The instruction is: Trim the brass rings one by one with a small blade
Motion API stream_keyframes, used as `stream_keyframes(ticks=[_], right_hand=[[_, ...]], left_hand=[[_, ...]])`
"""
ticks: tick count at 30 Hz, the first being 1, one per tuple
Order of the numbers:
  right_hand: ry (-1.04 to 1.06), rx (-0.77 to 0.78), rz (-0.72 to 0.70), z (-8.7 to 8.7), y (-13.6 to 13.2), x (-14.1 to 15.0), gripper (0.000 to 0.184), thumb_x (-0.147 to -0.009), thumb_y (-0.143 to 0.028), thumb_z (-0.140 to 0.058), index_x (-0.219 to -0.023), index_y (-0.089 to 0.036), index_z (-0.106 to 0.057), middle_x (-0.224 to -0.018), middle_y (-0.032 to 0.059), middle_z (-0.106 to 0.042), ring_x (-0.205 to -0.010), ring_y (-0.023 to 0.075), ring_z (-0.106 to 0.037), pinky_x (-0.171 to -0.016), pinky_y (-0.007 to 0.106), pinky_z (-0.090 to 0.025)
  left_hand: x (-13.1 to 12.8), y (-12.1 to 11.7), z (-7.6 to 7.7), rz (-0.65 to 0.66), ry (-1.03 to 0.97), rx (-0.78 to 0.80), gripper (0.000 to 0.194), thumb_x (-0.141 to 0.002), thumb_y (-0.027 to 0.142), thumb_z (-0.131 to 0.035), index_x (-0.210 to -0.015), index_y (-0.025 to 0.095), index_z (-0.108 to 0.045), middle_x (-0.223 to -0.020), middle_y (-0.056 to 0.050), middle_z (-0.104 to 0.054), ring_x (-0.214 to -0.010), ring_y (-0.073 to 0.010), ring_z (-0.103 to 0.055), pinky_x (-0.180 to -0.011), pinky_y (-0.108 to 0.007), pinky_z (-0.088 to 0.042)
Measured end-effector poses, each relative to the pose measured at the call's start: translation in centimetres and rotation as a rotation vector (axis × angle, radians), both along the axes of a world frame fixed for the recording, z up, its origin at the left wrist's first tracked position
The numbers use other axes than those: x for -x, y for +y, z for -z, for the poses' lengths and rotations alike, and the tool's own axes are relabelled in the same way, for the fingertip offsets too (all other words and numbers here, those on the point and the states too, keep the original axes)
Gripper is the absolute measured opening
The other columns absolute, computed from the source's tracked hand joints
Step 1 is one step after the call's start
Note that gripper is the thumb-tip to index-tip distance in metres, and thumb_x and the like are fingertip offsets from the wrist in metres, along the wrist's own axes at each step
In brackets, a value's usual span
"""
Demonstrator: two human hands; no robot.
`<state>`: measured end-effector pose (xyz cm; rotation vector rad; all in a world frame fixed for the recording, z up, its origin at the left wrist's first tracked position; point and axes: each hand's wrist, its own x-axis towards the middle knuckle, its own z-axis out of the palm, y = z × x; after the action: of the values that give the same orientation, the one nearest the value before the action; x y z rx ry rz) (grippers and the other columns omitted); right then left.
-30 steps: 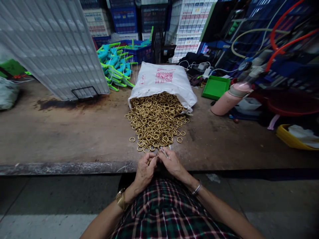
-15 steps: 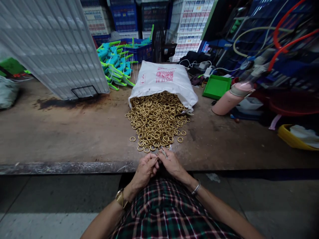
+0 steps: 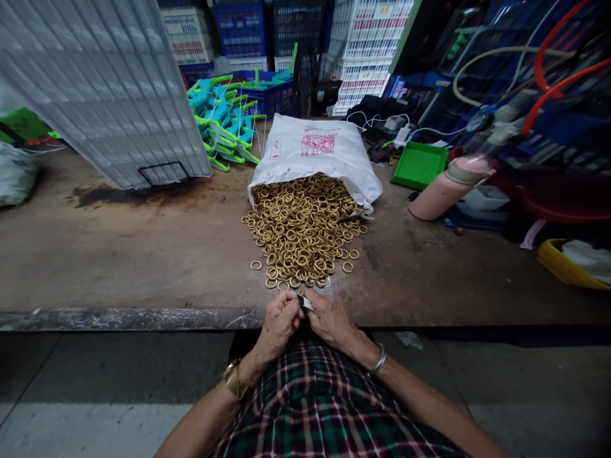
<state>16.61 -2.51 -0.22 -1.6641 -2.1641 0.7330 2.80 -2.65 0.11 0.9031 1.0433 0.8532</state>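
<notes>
Both my hands meet at the table's front edge, just below a heap of gold rings (image 3: pixel 303 229) that spills from a white sack (image 3: pixel 315 146). My left hand (image 3: pixel 280 318) is closed in a pinch; a bit of gold shows at its fingers, seemingly a gold ring mostly hidden by them. My right hand (image 3: pixel 329 321) is closed on a small blade (image 3: pixel 308 305), pale and flat with a dark part beside it. The blade lies across the gap between the hands, close to the left fingertips.
A ribbed translucent panel (image 3: pixel 109 95) leans at the left, next to a pile of green and turquoise plastic pieces (image 3: pixel 224 121). Rightward are a green tray (image 3: pixel 420 164), a pink bottle (image 3: pixel 442 194) and a yellow basin (image 3: pixel 568 264). Stacked crates (image 3: pixel 238 32) line the back.
The blade in my right hand has turned, so its pale face and dark part show more. Both hands stay close together; the whole view has shifted slightly.
</notes>
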Motion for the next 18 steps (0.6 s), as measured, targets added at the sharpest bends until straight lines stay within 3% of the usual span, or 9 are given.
stream_keyframes(ticks=[6,12,15,18], right_hand=[[0.006,0.02,-0.035,-0.2,0.1,-0.1,0.021,-0.073,-0.011,-0.037,-0.084,-0.018,-0.053,-0.07,0.003,-0.062,-0.062,0.0139,-0.052,-0.058,0.023,-0.03],[-0.127,0.024,-0.011,0.0,0.1,0.1,0.026,-0.073,-0.013,-0.039,-0.093,-0.017,-0.054,-0.072,0.0042,-0.064,-0.061,0.0146,-0.054,-0.056,0.025,-0.027],[-0.194,0.018,0.081,0.2,0.6,-0.6,0.028,-0.075,-0.012,-0.039,-0.098,-0.017,-0.054,-0.074,0.0056,-0.065,-0.062,0.0156,-0.055,-0.055,0.025,-0.025],[-0.29,0.019,0.268,0.0,1.4,-2.3,0.027,-0.079,-0.013,-0.037,-0.098,-0.017,-0.055,-0.077,0.0079,-0.066,-0.062,0.0168,-0.057,-0.054,0.027,-0.024]], left_hand=[[-0.2,0.1,-0.7,-0.017,0.091,-0.053,0.034,-0.074,0.05,-0.055,-0.078,0.017,-0.049,-0.058,0.004,-0.05,-0.044,-0.0054,-0.038,-0.043,-0.017,-0.029],[-0.1,0.0,-1.2,-0.006,0.135,-0.102,0.036,-0.074,0.052,-0.053,-0.07,0.017,-0.047,-0.053,0.005,-0.047,-0.044,-0.0063,-0.04,-0.044,-0.018,-0.031],[0.0,-0.4,-1.7,0.062,0.108,-0.072,0.035,-0.076,0.052,-0.053,-0.07,0.017,-0.047,-0.052,0.005,-0.046,-0.043,-0.0057,-0.039,-0.043,-0.018,-0.031],[0.0,-0.7,-2.1,0.189,0.055,-0.034,0.034,-0.078,0.049,-0.053,-0.073,0.017,-0.048,-0.053,0.004,-0.048,-0.044,-0.0054,-0.04,-0.044,-0.017,-0.031]])
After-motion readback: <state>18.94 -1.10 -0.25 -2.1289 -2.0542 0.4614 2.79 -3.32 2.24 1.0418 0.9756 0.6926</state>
